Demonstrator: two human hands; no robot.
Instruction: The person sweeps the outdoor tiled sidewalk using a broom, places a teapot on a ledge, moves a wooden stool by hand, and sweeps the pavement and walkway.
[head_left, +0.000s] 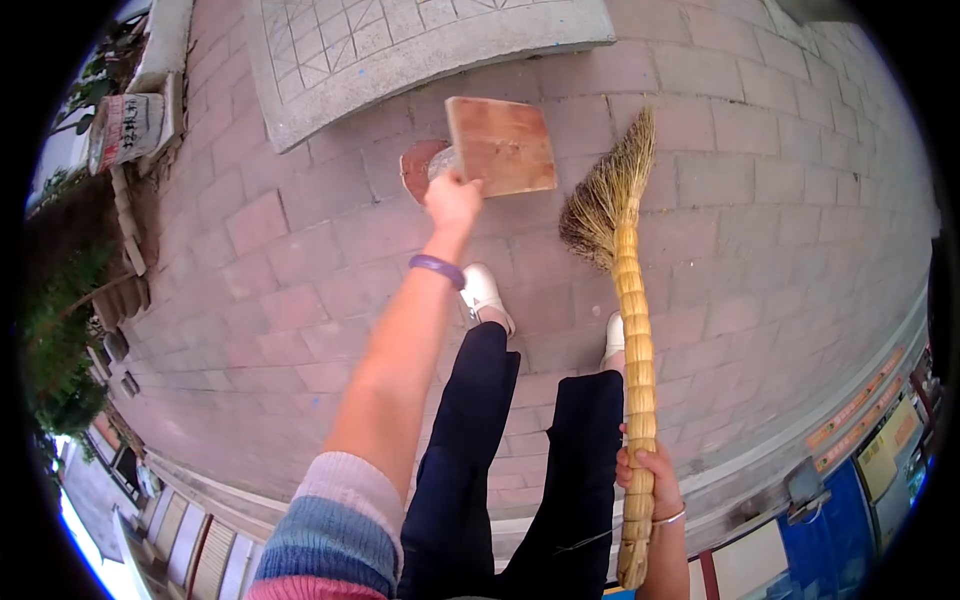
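Observation:
My left hand [455,200], with a purple bangle at its wrist, is closed on the near left corner of a square wooden board [505,145]. Just left of the board shows a round reddish-brown piece [415,165] with a grey part beside it; whether these are joined to the board I cannot tell. On the right, my right hand [652,475] wraps around the lower handle of a straw broom [633,310]. The broom's handle is bound in segments, and its fanned bristles [612,195] point away from me over the paving.
Pinkish paving bricks [285,330] cover the ground. A pale stone slab [420,55] with carved lines lies ahead. Along the left are plants [65,330] and a printed white sack [130,130]. My feet in white shoes [483,290] stand between the hands. Blue panels [825,540] show at lower right.

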